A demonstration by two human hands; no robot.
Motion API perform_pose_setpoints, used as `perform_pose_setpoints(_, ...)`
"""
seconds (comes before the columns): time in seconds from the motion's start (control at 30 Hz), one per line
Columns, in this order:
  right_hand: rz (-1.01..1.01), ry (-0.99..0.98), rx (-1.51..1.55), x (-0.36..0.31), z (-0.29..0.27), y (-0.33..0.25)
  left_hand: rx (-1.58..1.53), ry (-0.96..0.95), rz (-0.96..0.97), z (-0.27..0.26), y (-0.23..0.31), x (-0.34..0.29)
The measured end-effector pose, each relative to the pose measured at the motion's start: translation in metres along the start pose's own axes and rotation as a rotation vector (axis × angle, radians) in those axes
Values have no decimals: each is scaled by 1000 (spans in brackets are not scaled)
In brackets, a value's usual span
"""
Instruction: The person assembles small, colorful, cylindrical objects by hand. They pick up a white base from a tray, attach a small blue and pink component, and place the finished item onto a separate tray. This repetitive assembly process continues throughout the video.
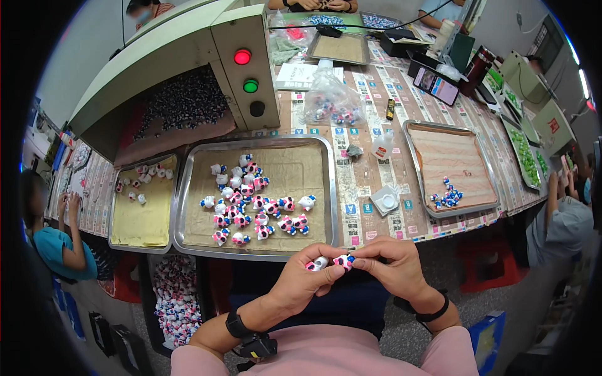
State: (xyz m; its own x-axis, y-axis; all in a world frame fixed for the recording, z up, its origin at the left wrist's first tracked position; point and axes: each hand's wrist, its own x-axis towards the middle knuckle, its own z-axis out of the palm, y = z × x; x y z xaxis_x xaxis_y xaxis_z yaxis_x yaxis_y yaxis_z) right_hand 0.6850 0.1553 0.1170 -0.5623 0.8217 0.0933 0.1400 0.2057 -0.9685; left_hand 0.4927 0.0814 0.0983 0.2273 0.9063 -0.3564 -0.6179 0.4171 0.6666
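Note:
In front of my chest, just off the table's near edge, my left hand (300, 276) is closed around a white figurine (317, 264) in its fingers. A second small figurine (342, 261), white and pink with dark eye patches and a blue part, sits between my two hands. My right hand (396, 266) pinches its blue end with thumb and fingers, while my left thumb steadies the other side. Just beyond my hands, a large metal tray (331, 182) lined with brown paper holds many similar figurines (262, 203), lying in loose clusters.
A smaller yellow-lined tray (142, 225) stands left with several white figurines. At right, another metal tray (446, 150) holds small blue-and-pink pieces (447, 195). A white bottle (382, 145) and a square white dish (385, 200) stand between trays. A conveyor machine (182, 69) rises behind. Other people sit around.

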Motion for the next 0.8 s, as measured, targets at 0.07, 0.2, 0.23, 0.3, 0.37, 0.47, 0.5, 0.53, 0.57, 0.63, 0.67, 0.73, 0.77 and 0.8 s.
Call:
perform_pose_setpoints(0.07,-10,-16,3,1,2,-1,9,4,-3,0,1,-2)
perform_pose_setpoints(0.2,-54,-115,30,6,0,-5,75,12,-35,-4,11,-10)
perform_pose_setpoints(0.23,-70,-148,34,8,-3,-7,152,35,-2,-6,15,-11)
perform_pose_setpoints(0.3,-61,-51,-62,9,-10,-10,307,81,62,-15,29,-17)
perform_pose_setpoints(0.37,-59,91,-178,10,-28,-10,681,154,258,-27,48,-19)
perform_pose_setpoints(0.47,-85,334,-300,9,-74,22,1137,274,390,-43,67,-26)
perform_pose_setpoints(0.5,-41,431,-264,11,-83,27,1216,295,400,-44,70,-29)
perform_pose_setpoints(0.53,-1,535,-236,12,-96,33,1269,311,422,-48,70,-28)
perform_pose_setpoints(0.57,-33,611,-332,16,-111,42,1325,346,433,-51,68,-28)
perform_pose_setpoints(0.63,-38,683,-490,18,-141,54,1414,366,465,-53,66,-24)
perform_pose_setpoints(0.67,-36,698,-561,18,-152,63,1453,363,480,-55,66,-23)
perform_pose_setpoints(0.73,0,665,-657,20,-167,69,1491,377,501,-54,64,-21)
perform_pose_setpoints(0.77,19,643,-700,22,-172,72,1490,393,506,-53,63,-21)
perform_pose_setpoints(0.8,-14,626,-776,25,-178,77,1488,410,511,-53,63,-20)
